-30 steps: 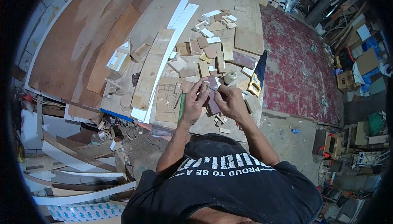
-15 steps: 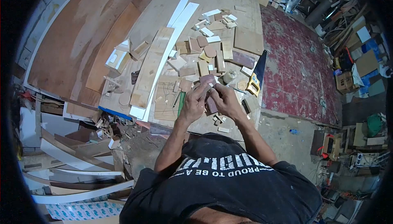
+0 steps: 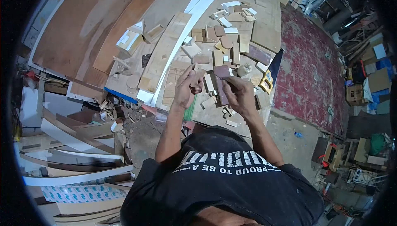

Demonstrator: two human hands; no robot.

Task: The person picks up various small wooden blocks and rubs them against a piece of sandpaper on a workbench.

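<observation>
My left hand is closed around a small wooden block, whose pale end sticks out above the fingers. My right hand is in a pinch over a reddish-brown flat strip on the workbench; whatever sits between its fingertips is too small to make out. Beside the hands lie a pale wood strip and several small offcuts. A round whitish container stands past my right hand. The handsaw, with its yellow and black handle, rests at the bench's right edge.
Many wood pieces cover the middle of the workbench. Long white strips and a plank run along the left. Large brown boards lean at the far left. Curved offcuts are piled below.
My hands have come apart: the left moved slightly left with the block, the right moved right beside the reddish-brown strip. The whole view has shifted a little.
</observation>
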